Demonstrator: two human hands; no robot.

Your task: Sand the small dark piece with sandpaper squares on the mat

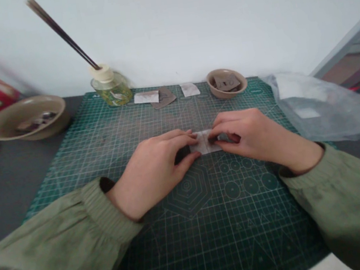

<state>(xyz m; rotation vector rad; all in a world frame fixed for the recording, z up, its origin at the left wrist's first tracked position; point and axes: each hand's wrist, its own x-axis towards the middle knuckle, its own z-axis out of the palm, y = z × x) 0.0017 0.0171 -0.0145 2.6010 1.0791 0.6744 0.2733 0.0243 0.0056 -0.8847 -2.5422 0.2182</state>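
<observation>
A small whitish piece of paper with a crease across it lies on the green cutting mat. My left hand grips its left end, thumb at the near edge and fingers at the far edge. At the right end, my right hand pinches the same piece between thumb and fingers. Both hands are closed, and the fingertips partly cover the paper. Whether anything is wrapped inside it, I cannot tell.
Along the mat's back edge stand a reed diffuser, a white slip, a brown cardboard piece, another white slip and a small bowl with brown pieces. A larger bowl sits left, a clear plastic bag right.
</observation>
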